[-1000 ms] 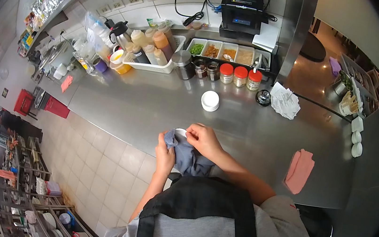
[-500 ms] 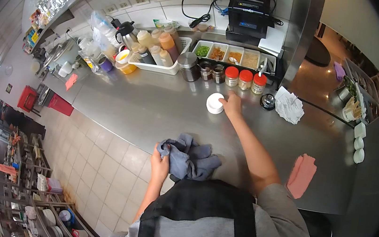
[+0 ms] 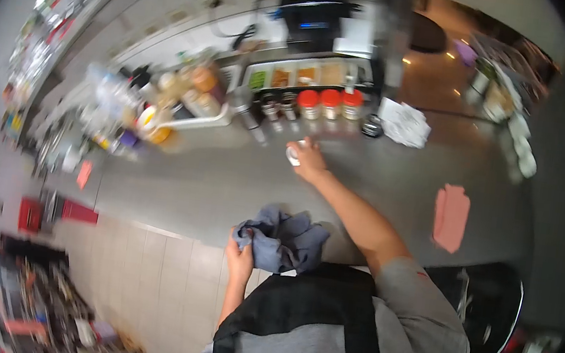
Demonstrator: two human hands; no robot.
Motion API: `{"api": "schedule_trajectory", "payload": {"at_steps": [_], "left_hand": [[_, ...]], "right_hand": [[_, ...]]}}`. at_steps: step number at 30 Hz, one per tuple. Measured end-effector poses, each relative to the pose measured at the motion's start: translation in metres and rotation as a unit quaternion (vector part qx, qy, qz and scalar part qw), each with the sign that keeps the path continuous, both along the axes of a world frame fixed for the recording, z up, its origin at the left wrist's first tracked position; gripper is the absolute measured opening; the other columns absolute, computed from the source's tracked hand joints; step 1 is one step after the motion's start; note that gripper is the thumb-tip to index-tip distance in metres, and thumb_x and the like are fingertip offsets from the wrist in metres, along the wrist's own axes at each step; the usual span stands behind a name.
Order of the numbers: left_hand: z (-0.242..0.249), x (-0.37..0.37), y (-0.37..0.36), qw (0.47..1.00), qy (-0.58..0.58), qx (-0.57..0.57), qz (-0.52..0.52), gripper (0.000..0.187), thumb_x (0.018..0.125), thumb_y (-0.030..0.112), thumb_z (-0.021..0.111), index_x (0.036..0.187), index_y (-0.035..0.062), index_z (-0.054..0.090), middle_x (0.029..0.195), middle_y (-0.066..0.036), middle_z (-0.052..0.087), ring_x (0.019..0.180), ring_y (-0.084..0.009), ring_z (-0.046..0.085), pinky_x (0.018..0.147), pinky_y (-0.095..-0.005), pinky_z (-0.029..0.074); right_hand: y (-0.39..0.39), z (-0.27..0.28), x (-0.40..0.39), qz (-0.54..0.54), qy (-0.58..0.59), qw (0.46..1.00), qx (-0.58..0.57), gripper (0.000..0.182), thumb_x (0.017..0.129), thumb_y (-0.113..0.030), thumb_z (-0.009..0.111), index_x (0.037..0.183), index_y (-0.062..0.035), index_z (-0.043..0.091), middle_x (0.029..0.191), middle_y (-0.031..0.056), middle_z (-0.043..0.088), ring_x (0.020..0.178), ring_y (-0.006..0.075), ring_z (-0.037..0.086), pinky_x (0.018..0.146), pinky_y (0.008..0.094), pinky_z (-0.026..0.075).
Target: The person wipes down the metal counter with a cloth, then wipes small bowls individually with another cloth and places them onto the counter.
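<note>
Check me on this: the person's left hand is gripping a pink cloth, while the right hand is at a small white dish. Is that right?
Not quite: the cloth is the wrong colour. The head view shows the left hand gripping a blue-grey cloth, not a pink one. The right hand is indeed at a small white dish.
</note>
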State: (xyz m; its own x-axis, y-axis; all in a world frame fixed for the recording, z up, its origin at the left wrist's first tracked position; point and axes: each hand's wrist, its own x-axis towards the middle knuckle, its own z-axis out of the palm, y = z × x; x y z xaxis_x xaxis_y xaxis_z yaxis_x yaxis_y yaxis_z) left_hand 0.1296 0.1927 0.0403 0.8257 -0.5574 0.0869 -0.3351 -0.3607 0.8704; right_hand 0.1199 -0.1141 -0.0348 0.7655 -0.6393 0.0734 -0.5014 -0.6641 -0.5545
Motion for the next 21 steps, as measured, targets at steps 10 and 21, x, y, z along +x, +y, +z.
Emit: {"api": "schedule_trajectory", "payload": {"at_steps": [10,21], "left_hand": [[-0.003,0.002,-0.075,0.979,0.000,-0.045,-0.197,0.016,0.095,0.014,0.056,0.101,-0.0001,0.061,0.088,-0.011,0.065,0.084,-0.0156,0.058,0.078,-0.0296,0.046],[-0.002,-0.084,-0.155,0.970,-0.013,-0.032,-0.242,0.019,0.094,0.016,0.057,0.104,-0.0001,0.061,0.088,-0.016,0.067,0.084,-0.0228,0.063,0.080,-0.0337,0.048]], "right_hand": [[-0.051,-0.004,-0.169,-0.252,0.013,0.967,-0.029,0.070,0.068,-0.009,0.075,0.131,-0.0280,0.050,0.127,0.0176,0.043,0.111,0.0420,0.050,0.087,0.0479,0.052],[-0.160,0.015,-0.482,-0.562,0.078,0.823,-0.018,0.078,0.067,-0.012,0.078,0.135,-0.0289,0.043,0.126,0.0138,0.046,0.112,0.0415,0.052,0.089,0.0469,0.052]]}}
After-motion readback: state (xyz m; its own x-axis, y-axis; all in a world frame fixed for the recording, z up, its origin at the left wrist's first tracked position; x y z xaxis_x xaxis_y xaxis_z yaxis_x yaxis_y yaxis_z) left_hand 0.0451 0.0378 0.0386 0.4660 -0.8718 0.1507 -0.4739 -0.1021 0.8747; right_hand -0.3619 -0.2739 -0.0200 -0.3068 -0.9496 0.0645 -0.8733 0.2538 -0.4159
